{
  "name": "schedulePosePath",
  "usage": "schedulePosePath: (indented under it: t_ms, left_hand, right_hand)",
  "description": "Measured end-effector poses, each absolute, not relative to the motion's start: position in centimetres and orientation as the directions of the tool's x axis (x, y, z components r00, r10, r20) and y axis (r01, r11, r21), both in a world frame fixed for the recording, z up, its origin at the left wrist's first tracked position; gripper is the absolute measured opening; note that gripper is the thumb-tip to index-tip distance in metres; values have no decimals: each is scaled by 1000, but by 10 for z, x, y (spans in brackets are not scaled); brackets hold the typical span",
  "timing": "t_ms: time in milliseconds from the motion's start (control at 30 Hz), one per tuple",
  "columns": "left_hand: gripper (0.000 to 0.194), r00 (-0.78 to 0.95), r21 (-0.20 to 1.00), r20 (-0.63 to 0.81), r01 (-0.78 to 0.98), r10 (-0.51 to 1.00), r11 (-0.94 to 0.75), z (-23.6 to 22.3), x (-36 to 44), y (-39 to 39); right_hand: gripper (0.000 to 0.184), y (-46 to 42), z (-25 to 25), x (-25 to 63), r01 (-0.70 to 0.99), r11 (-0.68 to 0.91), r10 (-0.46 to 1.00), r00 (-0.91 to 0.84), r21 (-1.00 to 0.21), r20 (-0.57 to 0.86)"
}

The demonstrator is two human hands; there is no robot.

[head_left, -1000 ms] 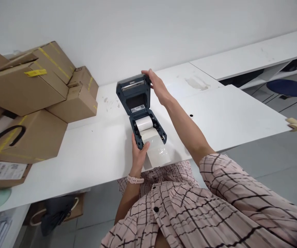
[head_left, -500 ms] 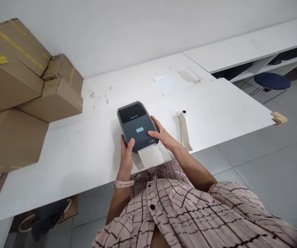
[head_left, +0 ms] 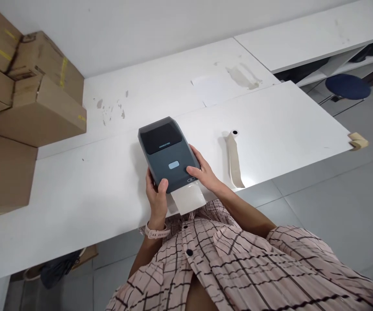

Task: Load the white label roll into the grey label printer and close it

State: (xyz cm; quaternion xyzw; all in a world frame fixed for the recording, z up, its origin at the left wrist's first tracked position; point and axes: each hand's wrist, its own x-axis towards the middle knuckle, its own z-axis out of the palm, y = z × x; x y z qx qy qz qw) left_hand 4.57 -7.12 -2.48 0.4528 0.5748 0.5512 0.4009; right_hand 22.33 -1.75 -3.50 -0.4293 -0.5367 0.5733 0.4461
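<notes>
A dark grey label printer [head_left: 167,153] sits near the front edge of the white table [head_left: 92,190], its lid down. White label paper [head_left: 189,198] sticks out of its front slot over the table edge. My left hand [head_left: 156,196] grips the printer's front left corner, thumb on top. My right hand [head_left: 203,174] rests on the front right corner, fingers pressed on the lid.
Stacked cardboard boxes [head_left: 27,108] fill the left of the table. A strip of backing paper [head_left: 234,157] lies right of the printer by a cable hole. A white sheet [head_left: 208,88] lies farther back. A blue stool [head_left: 347,86] stands at the right, a bag [head_left: 56,268] under the table.
One second ago the lid stood open with my right hand on its top edge. It then came down, and my right hand now presses its front right corner.
</notes>
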Motion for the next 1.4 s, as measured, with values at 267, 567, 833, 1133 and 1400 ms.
schedulePosePath:
  t_ms: [267,567,833,1133,1400]
  left_hand:
    - [69,-281,937,-183,240,942,253,-23,29,-117]
    - [47,145,824,-475,-273,868,497,-13,59,-119]
    - [43,123,902,-431,17,894,432,-25,39,-132]
    - [47,-358,983,-40,154,933,101,-12,15,-117]
    - [73,-279,993,-21,105,960,53,-15,53,-109]
  right_hand:
    - [93,-19,-29,219,-178,-94,971,-233,-979,-51]
    - [87,-17,-43,217,-125,-12,977,-213,-992,15]
    - [54,-40,9,224,497,520,848,-206,-695,488]
    - [28,-38,23,198,637,690,699,-464,-344,545]
    - [57,-61,-9,228,345,357,932,-67,-868,357]
